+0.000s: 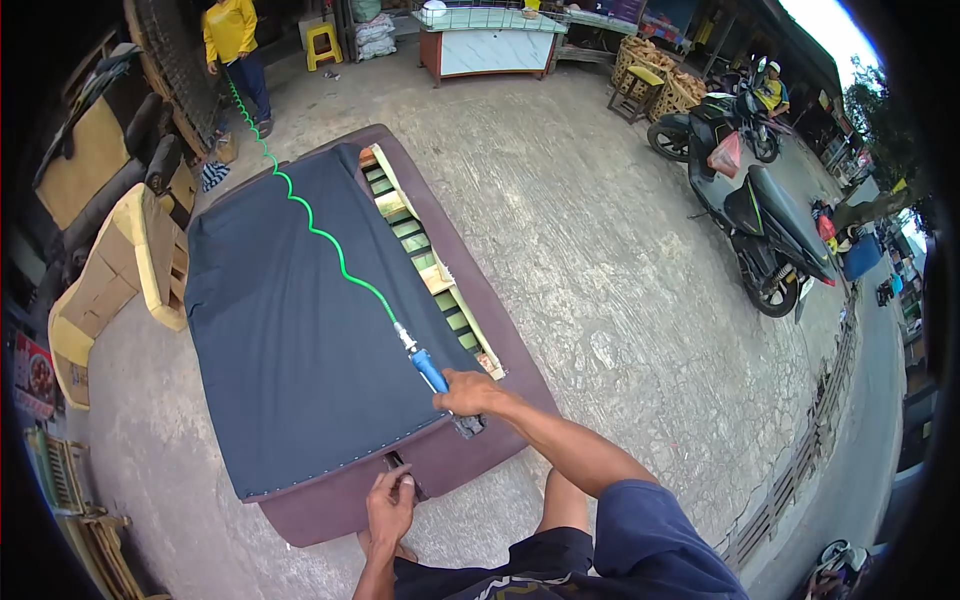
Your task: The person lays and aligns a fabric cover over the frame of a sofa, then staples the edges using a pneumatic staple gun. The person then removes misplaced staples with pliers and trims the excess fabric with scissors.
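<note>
Stapler point(428, 368), blue, sat wrapped in right fingers point(443, 401) for control, while left fingers point(384, 482) bent at near maroon cover point(315, 512), perhaps steadying it, pinch unclear.

The dark cover point(310, 310) looks like matt cloth, the slats point(425, 260) on its right pale wood. Rough, cracked concrete (scuffed, too) makes the ground point(600, 300). At far left the stool point(322, 46) is smooth yellow plastic; the coiled hose point(340, 255) looks like glossy plastic.
</note>
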The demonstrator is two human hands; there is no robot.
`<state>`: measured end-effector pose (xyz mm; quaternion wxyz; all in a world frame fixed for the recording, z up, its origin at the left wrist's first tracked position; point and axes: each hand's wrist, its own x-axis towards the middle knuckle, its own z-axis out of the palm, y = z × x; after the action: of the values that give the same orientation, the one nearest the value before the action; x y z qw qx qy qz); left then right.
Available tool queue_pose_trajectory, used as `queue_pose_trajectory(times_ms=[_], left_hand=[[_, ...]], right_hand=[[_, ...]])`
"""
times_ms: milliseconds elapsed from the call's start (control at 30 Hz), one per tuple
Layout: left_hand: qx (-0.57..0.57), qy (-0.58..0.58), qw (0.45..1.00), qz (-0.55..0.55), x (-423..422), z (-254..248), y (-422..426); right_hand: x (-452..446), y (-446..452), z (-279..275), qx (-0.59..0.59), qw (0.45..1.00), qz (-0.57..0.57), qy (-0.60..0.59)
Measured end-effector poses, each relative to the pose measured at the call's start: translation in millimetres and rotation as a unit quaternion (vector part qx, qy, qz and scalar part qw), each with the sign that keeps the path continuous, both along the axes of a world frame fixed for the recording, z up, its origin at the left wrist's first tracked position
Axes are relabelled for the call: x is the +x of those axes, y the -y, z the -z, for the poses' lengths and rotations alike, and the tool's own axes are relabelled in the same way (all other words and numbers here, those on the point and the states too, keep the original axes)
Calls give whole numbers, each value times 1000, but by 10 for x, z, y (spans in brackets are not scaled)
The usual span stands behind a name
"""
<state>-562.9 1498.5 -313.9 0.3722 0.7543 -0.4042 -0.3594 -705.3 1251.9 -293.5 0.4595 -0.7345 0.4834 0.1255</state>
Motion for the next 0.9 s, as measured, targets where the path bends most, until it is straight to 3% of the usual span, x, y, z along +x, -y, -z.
queue_pose_trajectory(times_ms=[67, 100, 133, 200, 300, 333, 400, 500, 600, 733, 800, 900], left_hand=[[-53, -18, 998, 3, -552, -386, 639], [-79, 34, 996, 23, -816, -530, 984], [-103, 82, 990, 40, -1131, -639, 1301], [-79, 66, 994, 37, -1713, -785, 2075], [-26, -186, 980, -59, -2303, -695, 2803], [-40, -188, 981, -30, -2565, -759, 3170], [-37, -303, 947, -103, -3001, -883, 3526], [-2, -347, 933, -94, -3551, -1135, 4231], [24, -391, 917, -71, -3486, -1031, 4894], [28, -340, 936, -82, -3165, -927, 5727], [59, -282, 948, -136, -2809, -564, 6175], [106, -38, 982, -154, -2498, -618, 6942]], right_hand=[[-403, 156, -183, 7, 999, -1, 41], [-640, 272, -264, 19, 999, -8, 50], [-822, 346, 6, -39, 997, 10, 63], [-1426, 821, -413, -14, 998, -20, 63], [-2100, 1062, -534, -25, 995, 13, 94], [-2381, 1440, -711, -55, 995, 14, 79], [-2797, 1729, -1121, -65, 995, 31, 62], [-3258, 2359, -1381, -98, 994, 34, 32], [-3287, 2930, -1466, -103, 994, -3, 25], [-3020, 3772, -1245, -99, 993, 4, 57], [-2727, 4257, -1007, -96, 992, -17, 85], [-2361, 5160, -886, -112, 979, -133, 108]])
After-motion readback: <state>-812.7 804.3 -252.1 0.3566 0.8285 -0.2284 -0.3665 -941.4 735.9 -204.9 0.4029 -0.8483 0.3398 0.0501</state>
